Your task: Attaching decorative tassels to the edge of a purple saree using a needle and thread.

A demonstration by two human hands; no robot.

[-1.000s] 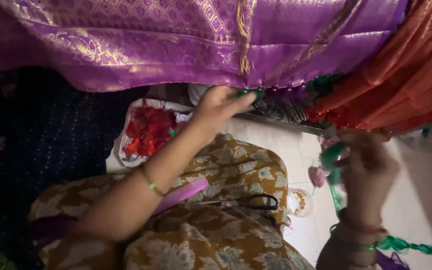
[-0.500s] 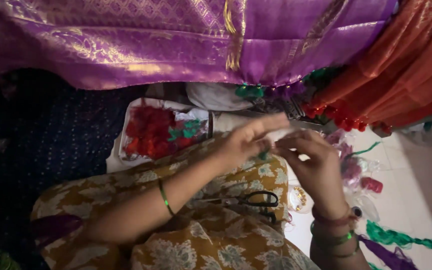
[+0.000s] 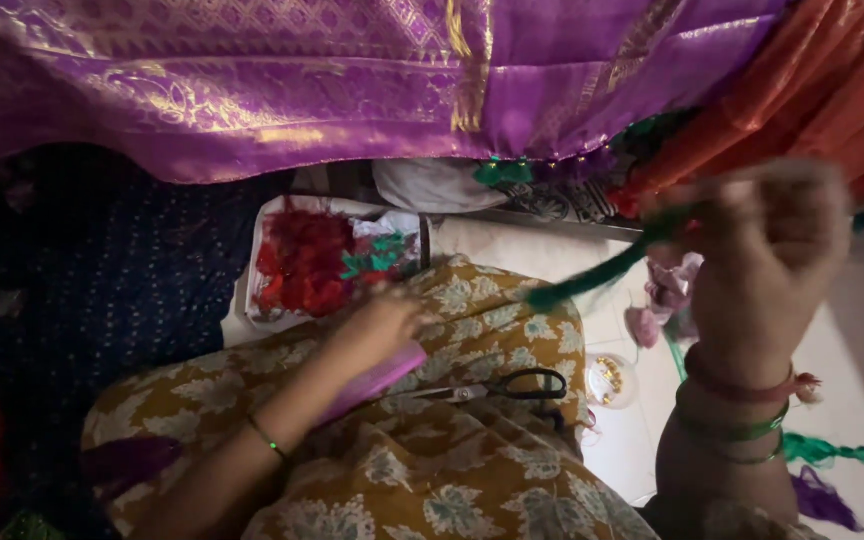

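Our right hand (image 3: 772, 240), blurred, pinches a green thread bundle (image 3: 592, 280) raised at the right; our left hand (image 3: 377, 325) rests on the lap, grip unclear. We judge the thread could snag the scissors (image 3: 497, 387)

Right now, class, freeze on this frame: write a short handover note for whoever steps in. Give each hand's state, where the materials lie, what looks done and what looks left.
Left hand: resting low on the yellow patterned cloth over the lap, by a pink strip; whether it grips anything is unclear.
Right hand: raised and blurred, closed on a green thread bundle.
Materials: scissors lie on the lap cloth; a tray of red and green pieces sits ahead; a purple and gold fabric hangs above, with a few green tassels at its edge.
Done: those tassels appear attached.
Left: the green bundle is not at the fabric edge.
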